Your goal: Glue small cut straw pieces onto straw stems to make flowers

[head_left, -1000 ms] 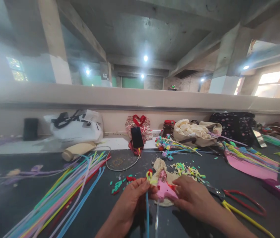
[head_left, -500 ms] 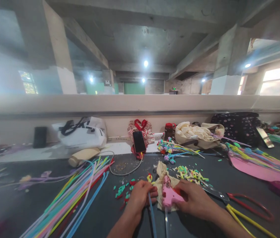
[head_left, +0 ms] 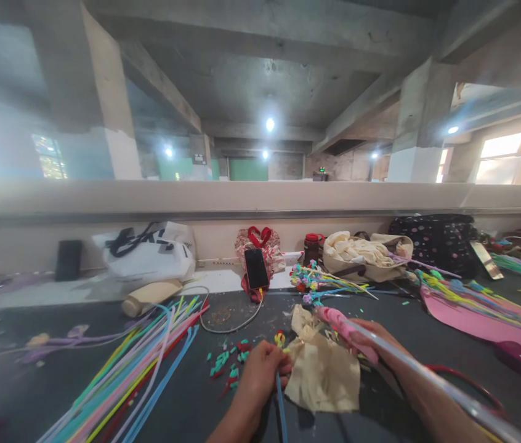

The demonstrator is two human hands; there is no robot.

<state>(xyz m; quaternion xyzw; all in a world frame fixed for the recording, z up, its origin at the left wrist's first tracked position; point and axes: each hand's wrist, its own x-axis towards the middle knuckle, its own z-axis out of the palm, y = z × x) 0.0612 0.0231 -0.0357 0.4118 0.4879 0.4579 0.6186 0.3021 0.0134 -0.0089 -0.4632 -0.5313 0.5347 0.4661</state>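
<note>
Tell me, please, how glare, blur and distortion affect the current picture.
In the head view: the middle ceiling lamp and right-hand windows glare; the left edge is smeared, blurring the purple stems; the left pillar leans, likely from lens distortion; the clear stick in the foreground carries a pale highlight.

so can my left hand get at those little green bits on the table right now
Probably yes: the green bits lie just to the left of your left hand, with nothing large between them. That hand is holding a blue stem, though, so its grip may need to loosen first.
</note>
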